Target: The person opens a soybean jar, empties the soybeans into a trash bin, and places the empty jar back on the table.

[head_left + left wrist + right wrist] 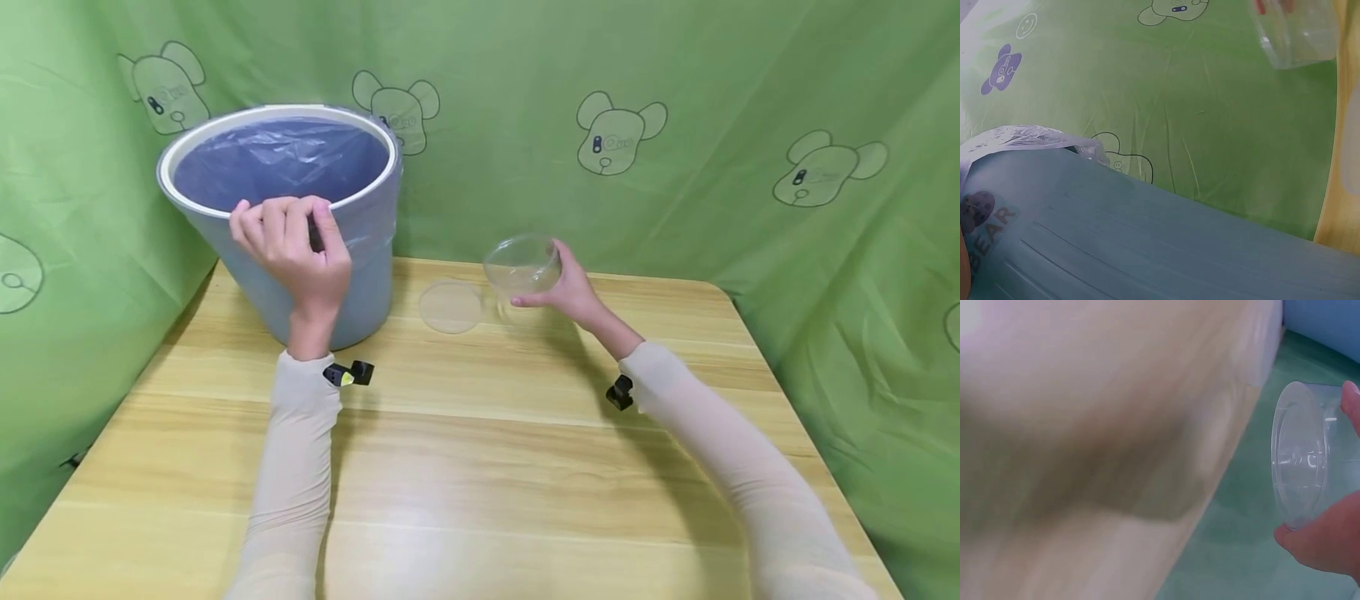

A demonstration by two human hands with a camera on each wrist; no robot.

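A blue-grey trash bin (337, 292) with a white rim and a clear bag liner (285, 150) stands at the back left of the table. My left hand (296, 246) grips its near rim, fingers curled over the edge. In the left wrist view the bin wall (1147, 244) fills the bottom, its bag edge (1029, 134) folded outside. My right hand (566, 287) holds a clear round plastic container (517, 267) by its side, thumb in front. The right wrist view shows the container (1300, 456) between thumb and fingers. A clear round lid (452, 307) lies flat between bin and container.
The wooden table (450, 467) ends at the back against a green curtain (510, 167) with bear-head drawings, which also hangs on both sides. Small black cameras sit on both wrists.
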